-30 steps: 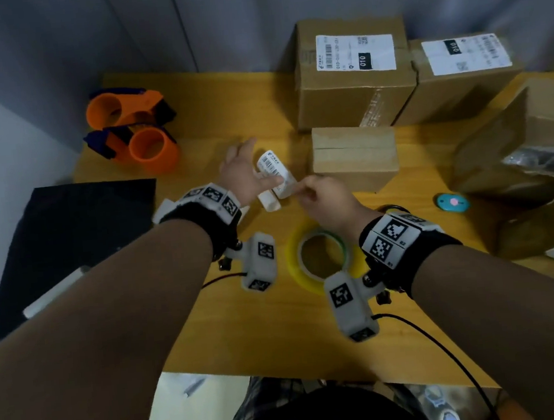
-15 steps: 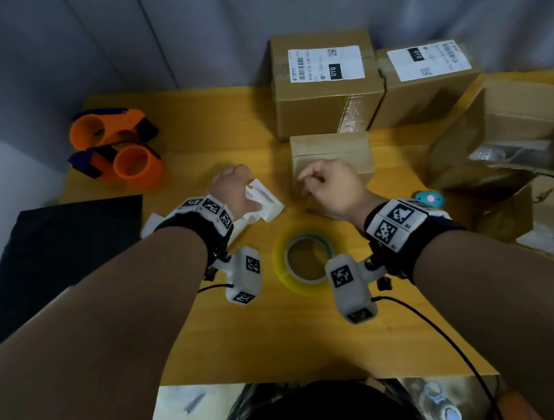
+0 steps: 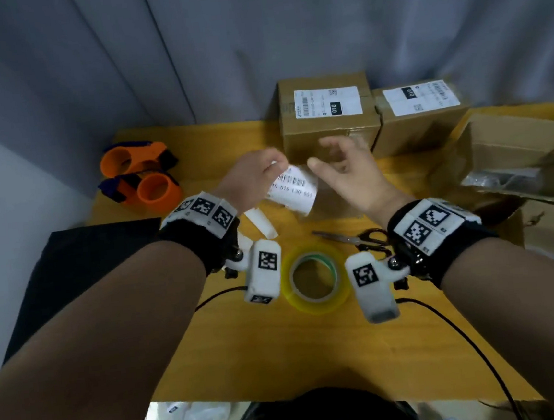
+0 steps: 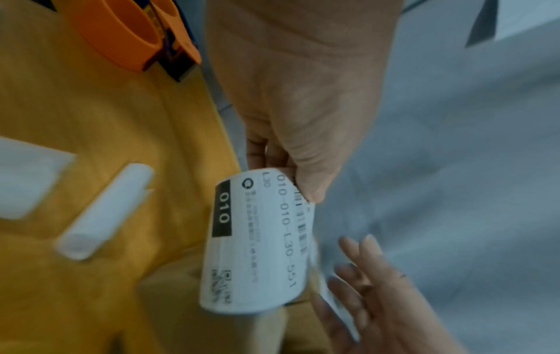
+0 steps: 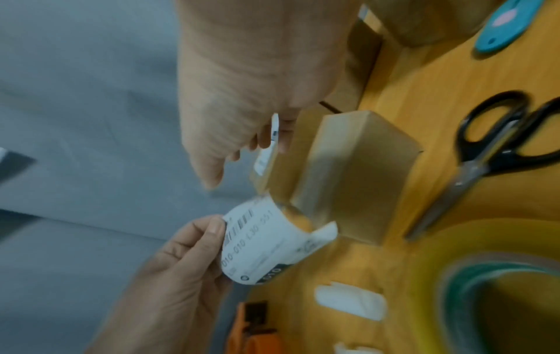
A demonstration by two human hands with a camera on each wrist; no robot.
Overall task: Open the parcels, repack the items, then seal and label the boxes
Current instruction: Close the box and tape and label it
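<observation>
A curled white shipping label (image 3: 296,191) (image 4: 257,242) (image 5: 260,242) printed "010" hangs in the air over the table. My left hand (image 3: 254,178) (image 4: 303,182) pinches its barcode edge between thumb and fingers. My right hand (image 3: 342,166) (image 5: 266,136) is just to the label's right with curled fingers, and a thin white strip (image 5: 272,134) from the label's far edge sits between them. Behind and below the label stands a small taped brown box (image 3: 339,203) (image 5: 357,172), partly hidden.
Yellow tape roll (image 3: 314,277) and scissors (image 3: 356,237) lie near my wrists. White backing scraps (image 3: 263,224) are left of centre. Two orange tape dispensers (image 3: 140,179) sit at the far left. Two labelled boxes (image 3: 328,127) stand at the back, an open box (image 3: 516,142) at the right.
Both hands have risen off the table. The left hand lifted the label up. The right hand left the small box and came to the label's other edge.
</observation>
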